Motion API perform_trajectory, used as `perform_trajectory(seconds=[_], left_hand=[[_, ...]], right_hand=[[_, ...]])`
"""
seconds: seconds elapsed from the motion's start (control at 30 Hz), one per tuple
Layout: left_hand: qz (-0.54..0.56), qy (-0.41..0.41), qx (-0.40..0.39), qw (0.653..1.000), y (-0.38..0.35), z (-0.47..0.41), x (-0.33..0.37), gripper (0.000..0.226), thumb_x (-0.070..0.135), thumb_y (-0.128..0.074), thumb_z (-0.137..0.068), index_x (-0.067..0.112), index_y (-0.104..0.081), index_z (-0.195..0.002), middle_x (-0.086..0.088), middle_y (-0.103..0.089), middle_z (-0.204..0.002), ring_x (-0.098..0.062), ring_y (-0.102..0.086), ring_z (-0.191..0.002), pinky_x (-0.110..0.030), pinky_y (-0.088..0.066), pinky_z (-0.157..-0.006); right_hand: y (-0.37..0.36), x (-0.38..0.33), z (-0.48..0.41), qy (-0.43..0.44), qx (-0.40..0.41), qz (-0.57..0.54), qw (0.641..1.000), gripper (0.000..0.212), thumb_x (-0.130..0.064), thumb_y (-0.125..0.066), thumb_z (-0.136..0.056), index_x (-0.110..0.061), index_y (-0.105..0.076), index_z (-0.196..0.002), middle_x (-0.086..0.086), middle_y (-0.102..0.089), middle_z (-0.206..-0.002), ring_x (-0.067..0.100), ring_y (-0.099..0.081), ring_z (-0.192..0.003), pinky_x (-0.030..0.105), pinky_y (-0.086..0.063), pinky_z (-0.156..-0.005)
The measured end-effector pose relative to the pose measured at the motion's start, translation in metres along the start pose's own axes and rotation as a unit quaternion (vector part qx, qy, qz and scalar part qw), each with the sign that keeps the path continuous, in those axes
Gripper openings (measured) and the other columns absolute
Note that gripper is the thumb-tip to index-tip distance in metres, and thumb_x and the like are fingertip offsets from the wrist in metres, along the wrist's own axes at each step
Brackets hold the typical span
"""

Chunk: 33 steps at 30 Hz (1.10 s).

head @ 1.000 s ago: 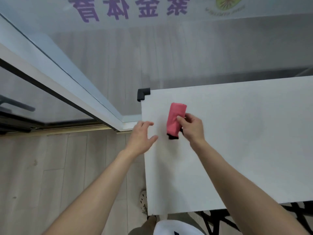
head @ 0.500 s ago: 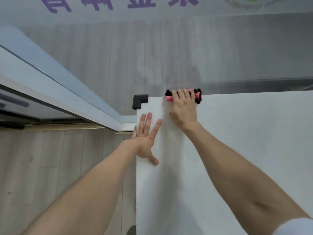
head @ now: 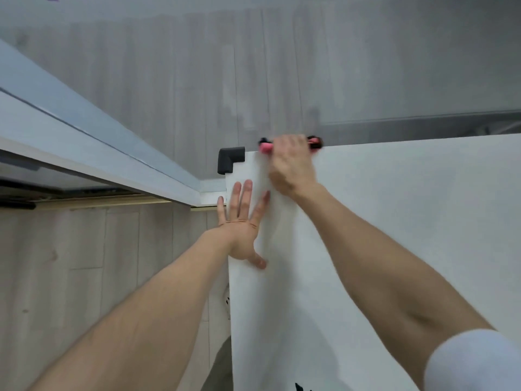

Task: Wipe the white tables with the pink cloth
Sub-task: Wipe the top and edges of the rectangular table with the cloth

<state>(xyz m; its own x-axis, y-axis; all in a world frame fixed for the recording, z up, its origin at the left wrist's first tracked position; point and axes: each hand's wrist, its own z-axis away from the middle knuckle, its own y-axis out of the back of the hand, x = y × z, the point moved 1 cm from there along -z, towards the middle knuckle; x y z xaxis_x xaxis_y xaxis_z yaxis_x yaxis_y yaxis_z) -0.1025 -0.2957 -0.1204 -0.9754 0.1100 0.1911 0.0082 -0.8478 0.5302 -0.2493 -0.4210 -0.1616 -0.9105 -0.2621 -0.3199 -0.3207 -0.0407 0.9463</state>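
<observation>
The white table point(head: 394, 221) fills the right half of the head view. My right hand point(head: 291, 165) presses the pink cloth point(head: 265, 147) against the table's far edge, close to the far left corner. Only the cloth's pink ends with dark trim show on either side of my fingers; the hand is blurred. My left hand point(head: 244, 224) lies flat on the table's left edge, fingers spread and holding nothing.
A black corner guard point(head: 229, 162) caps the table's far left corner. A grey-white door frame point(head: 98, 153) runs diagonally at the left, with pale wood floor point(head: 84, 263) below it and a glass wall beyond the table.
My right hand carried the cloth from the table's middle left up to the far edge and stays there. My left hand settled flat on the left edge.
</observation>
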Motion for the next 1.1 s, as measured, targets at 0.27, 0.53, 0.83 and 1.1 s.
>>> perform_trajectory(seconds=[0.27,0.53,0.83,1.1], left_hand=[[0.014,-0.019,0.002,1.0,0.0,0.004,-0.001,0.17,0.069,-0.093,-0.068,0.038,0.055,-0.146,-0.006,0.074,-0.139,-0.033,0.068,-0.131,-0.072,0.022,-0.121],[-0.024,0.019,-0.006,1.0,-0.002,-0.003,-0.001,0.172,0.08,-0.087,-0.063,0.031,0.059,-0.14,-0.011,0.075,-0.136,-0.036,0.069,-0.13,-0.074,0.023,-0.119],[-0.073,0.074,0.001,0.995,0.001,0.0,0.026,0.175,0.071,-0.09,-0.069,0.013,0.058,-0.143,-0.033,0.068,-0.136,-0.056,0.06,-0.131,-0.075,0.021,-0.12],[-0.044,0.033,-0.019,0.998,0.002,-0.002,0.014,0.175,0.07,-0.09,-0.07,0.018,0.062,-0.137,-0.028,0.072,-0.132,-0.052,0.066,-0.126,-0.074,0.025,-0.118]], right_hand=[[0.039,0.085,0.021,-0.007,-0.01,0.034,0.999,0.038,-0.013,-0.042,-0.09,-0.009,-0.065,-0.121,0.014,-0.065,-0.107,0.039,-0.058,-0.101,0.048,-0.04,-0.1],[0.001,-0.043,-0.002,0.052,-0.055,-0.053,0.996,0.037,-0.013,-0.049,-0.08,-0.009,-0.068,-0.112,0.013,-0.067,-0.105,0.038,-0.058,-0.101,0.046,-0.04,-0.101],[0.028,0.063,0.011,-0.043,0.006,0.016,0.999,0.028,-0.013,-0.04,-0.086,-0.004,-0.064,-0.096,0.022,-0.064,-0.092,0.042,-0.06,-0.089,0.047,-0.034,-0.09],[0.043,0.074,0.012,0.028,-0.061,-0.004,0.998,0.048,-0.01,-0.046,-0.084,-0.01,-0.066,-0.128,0.013,-0.07,-0.12,0.038,-0.058,-0.112,0.045,-0.043,-0.105]])
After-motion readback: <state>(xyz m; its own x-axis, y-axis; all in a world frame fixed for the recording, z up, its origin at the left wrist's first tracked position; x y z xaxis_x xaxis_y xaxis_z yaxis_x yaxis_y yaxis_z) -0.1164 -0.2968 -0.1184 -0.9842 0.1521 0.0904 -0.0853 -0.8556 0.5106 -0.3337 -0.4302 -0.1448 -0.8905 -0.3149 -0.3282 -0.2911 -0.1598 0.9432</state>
